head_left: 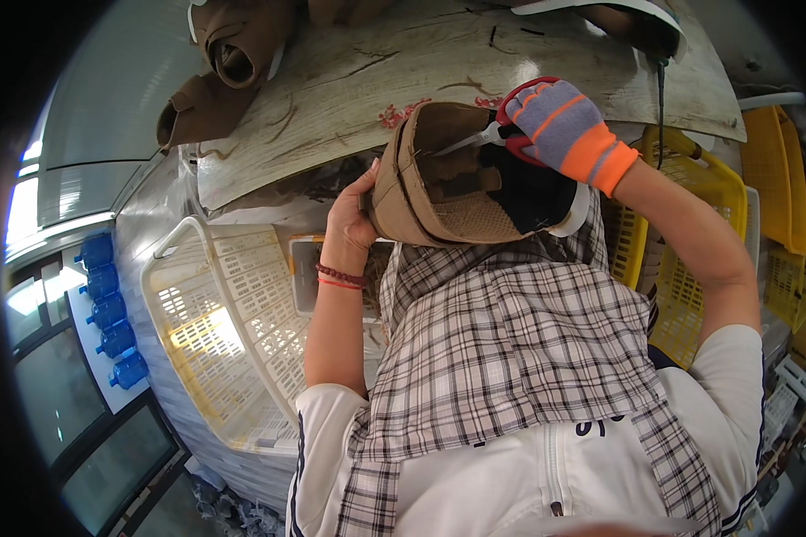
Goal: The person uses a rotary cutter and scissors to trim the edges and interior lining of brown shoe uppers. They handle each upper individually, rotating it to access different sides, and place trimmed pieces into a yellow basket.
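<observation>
A brown shoe (405, 201) with a pale sole edge and a dark lining is held up over my lap, its opening turned up towards me. My bare left hand (354, 215) grips it at the left side, thumb up along the outer wall. In an orange and grey glove, my right hand (566, 130) is closed round the red handles of a pair of scissors (488, 136). The scissor blades reach over the shoe's opening; whether they touch a thread I cannot tell. Loose thread ends stick out along the shoe's rim.
A worn worktable (331, 107) lies ahead, with thread scraps on it. More brown shoes (233, 54) lie at its far left, and another shoe (618, 22) at the far right. A white basket (233, 331) stands left, a yellow basket (698, 295) right.
</observation>
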### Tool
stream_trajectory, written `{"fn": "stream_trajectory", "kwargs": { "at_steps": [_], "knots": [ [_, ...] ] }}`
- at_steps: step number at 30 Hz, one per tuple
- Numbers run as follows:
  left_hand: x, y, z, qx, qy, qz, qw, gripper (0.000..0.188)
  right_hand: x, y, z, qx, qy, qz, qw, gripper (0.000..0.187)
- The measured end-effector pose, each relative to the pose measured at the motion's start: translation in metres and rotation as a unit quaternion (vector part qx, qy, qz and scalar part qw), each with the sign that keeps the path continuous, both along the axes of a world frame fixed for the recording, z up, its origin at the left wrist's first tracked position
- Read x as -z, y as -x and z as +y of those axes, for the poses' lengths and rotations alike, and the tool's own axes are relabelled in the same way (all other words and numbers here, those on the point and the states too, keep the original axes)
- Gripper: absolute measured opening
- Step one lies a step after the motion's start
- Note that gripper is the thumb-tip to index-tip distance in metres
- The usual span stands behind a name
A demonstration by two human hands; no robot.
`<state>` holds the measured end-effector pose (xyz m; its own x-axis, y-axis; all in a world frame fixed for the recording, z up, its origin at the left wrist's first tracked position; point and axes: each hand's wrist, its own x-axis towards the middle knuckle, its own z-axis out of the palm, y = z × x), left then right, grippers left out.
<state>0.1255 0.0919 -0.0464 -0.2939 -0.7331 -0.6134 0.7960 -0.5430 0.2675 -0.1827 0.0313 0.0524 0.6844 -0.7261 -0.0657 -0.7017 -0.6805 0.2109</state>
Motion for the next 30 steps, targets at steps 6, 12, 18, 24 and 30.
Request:
{"fn": "stream_trajectory", "kwargs": {
  "at_steps": [6, 12, 18, 24, 30],
  "knots": [
    [-0.001, 0.001, -0.001, 0.011, 0.005, 0.021, 1.0, 0.027, 0.005, 0.0, -0.002, 0.004, 0.004, 0.021, 1.0, 0.045],
    [-0.006, 0.005, 0.002, -0.002, 0.005, 0.001, 1.0, 0.029, 0.007, 0.002, 0.001, -0.041, 0.062, -0.03, 0.997, 0.016],
    [-0.006, 0.004, 0.003, -0.003, 0.007, -0.026, 1.0, 0.029, 0.005, 0.005, 0.01, 0.083, -0.016, -0.068, 0.994, 0.026],
    [-0.003, 0.003, 0.005, -0.004, 0.015, -0.001, 1.0, 0.028, -0.006, -0.001, 0.027, 0.18, -0.148, -0.075, 0.97, 0.035],
    [-0.001, -0.001, 0.006, 0.022, 0.045, 0.049, 0.998, 0.029, -0.001, 0.016, 0.029, 0.155, -0.074, -0.093, 0.981, 0.037]
  ]
}}
